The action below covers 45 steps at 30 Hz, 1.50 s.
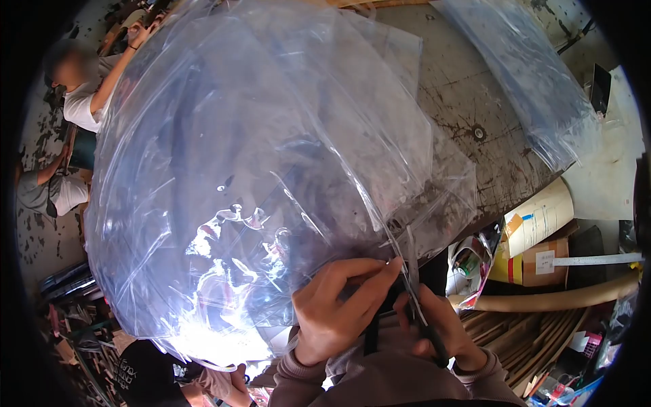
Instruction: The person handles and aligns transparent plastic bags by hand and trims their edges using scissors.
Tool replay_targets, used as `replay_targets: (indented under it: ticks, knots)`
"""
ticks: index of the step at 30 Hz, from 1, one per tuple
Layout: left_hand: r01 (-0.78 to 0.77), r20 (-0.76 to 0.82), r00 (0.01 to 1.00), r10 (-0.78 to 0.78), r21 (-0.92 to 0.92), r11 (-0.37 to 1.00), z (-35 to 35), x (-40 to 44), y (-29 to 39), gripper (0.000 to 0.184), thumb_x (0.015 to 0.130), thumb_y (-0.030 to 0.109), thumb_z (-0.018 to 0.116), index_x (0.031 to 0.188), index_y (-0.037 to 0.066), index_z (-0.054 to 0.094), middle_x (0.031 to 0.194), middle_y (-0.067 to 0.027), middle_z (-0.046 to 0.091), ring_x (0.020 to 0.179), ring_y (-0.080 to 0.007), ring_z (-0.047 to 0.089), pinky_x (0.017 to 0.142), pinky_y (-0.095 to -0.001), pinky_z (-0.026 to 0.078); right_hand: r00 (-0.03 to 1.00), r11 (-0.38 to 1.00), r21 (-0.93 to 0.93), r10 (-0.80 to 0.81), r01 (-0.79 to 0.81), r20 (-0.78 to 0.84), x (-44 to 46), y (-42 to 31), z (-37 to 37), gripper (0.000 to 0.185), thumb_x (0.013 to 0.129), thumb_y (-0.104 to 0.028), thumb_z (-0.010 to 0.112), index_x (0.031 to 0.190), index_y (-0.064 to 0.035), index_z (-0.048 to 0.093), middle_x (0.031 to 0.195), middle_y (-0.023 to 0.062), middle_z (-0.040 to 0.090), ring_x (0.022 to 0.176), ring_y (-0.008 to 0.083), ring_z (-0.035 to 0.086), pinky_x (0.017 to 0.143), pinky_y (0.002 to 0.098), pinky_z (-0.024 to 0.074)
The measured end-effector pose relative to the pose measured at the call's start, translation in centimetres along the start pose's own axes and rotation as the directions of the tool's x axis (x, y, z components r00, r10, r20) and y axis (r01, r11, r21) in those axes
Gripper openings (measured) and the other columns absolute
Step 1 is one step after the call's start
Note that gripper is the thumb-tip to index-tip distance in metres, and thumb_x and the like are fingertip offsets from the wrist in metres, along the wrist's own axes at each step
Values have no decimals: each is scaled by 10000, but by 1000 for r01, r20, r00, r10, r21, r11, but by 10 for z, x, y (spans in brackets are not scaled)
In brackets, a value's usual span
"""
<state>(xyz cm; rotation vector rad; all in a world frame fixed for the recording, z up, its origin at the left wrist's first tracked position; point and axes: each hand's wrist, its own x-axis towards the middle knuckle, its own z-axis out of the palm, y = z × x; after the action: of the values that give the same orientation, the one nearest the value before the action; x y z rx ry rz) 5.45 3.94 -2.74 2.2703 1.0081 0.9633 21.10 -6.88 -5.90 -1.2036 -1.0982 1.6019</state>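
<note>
A large clear plastic sheet (271, 129) lies in layered folds across the table, with bright glare near its lower left. At its near edge, my left hand (342, 305) is closed, thumb and fingers pinching the plastic. Just to the right, my right hand (441, 322) grips a pair of scissors (414, 275). The metal blades point away from me, up at the sheet's edge beside my left fingertips. Dark handles are partly hidden by my right fingers. How far apart the blades are is hard to make out.
The scratched table (468, 102) carries another folded plastic sheet (522, 74) at far right. Right of the table are a cardboard box (546, 264), a long tube (549, 295) and stacked wooden strips (522, 339). Other people (85, 102) are at the left and lower left.
</note>
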Motion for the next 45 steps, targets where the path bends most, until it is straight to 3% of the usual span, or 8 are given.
replay_targets:
  ticks: [6, 15, 17, 21, 23, 28, 36, 45]
  knots:
    - [-34, 60, 998, 32, 23, 999, -1, -3, -2, 378, 611, 32, 670, 978, 119, 697, 868, -25, 585, 683, -138, 610, 567, -233, 513, 996, 999, -4, 42, -42, -76, 1, -8, 3, 694, 652, -477, 768, 1077, -25, 457, 758, 59, 516, 670, 135, 529, 617, 264, 430]
    - [-248, 29, 969, 247, 131, 960, 4, 0, -7, 419, 545, 86, 662, 963, 77, 682, 885, -28, 569, 686, -148, 607, 554, -233, 514, 992, 997, -28, 65, -68, -110, 3, -15, 5, 665, 655, -443, 768, 1071, -26, 458, 763, 63, 513, 677, 135, 525, 622, 262, 423]
    - [-202, -42, 977, 208, 122, 972, 6, 3, -2, 233, 577, 27, 753, 797, 90, 711, 776, -10, 587, 631, -128, 592, 500, -227, 482, 993, 997, -24, 77, -79, -94, 2, -14, 3, 671, 653, -454, 765, 1069, -29, 455, 766, 64, 514, 676, 137, 525, 620, 264, 421]
    - [-247, -38, 966, 256, 156, 956, 6, 1, -5, 239, 575, 31, 743, 807, 77, 708, 792, -9, 588, 637, -126, 594, 503, -221, 492, 990, 995, -36, 84, -88, -110, 1, -14, 5, 700, 638, -493, 759, 1069, -39, 447, 774, 63, 517, 665, 142, 522, 609, 271, 415]
    - [-333, -25, 939, 344, 194, 923, 8, -1, -11, 305, 613, 104, 706, 915, 63, 689, 862, 3, 616, 699, -102, 607, 523, -199, 487, 989, 993, -67, 91, -99, -114, 2, -16, 5, 702, 632, -496, 762, 1064, -40, 450, 775, 63, 517, 667, 143, 523, 611, 275, 416]
    - [-357, -10, 930, 367, 211, 910, 6, -1, -12, 302, 610, 88, 694, 911, 60, 690, 875, 3, 621, 708, -95, 607, 531, -190, 485, 984, 992, -98, 56, -73, -167, 2, -11, 6, 700, 616, -521, 767, 1027, -38, 472, 764, 60, 517, 653, 136, 520, 587, 270, 413]
    - [-339, -21, 937, 349, 196, 920, 7, 0, -11, 258, 560, 73, 736, 817, 90, 716, 810, 17, 602, 632, -103, 588, 486, -189, 477, 968, 990, 3, 136, -139, -212, 2, -13, 4, 834, 523, -726, 697, 950, -35, 506, 692, 30, 504, 605, 109, 496, 519, 250, 379]
    - [-342, -35, 934, 357, 208, 916, 8, 0, -11, 242, 553, 74, 739, 795, 91, 719, 782, 28, 603, 621, -94, 586, 472, -185, 470, 970, 994, 56, 103, -93, -221, 1, -5, 3, 822, 488, -711, 727, 928, -46, 531, 673, 22, 511, 587, 95, 486, 502, 242, 365]
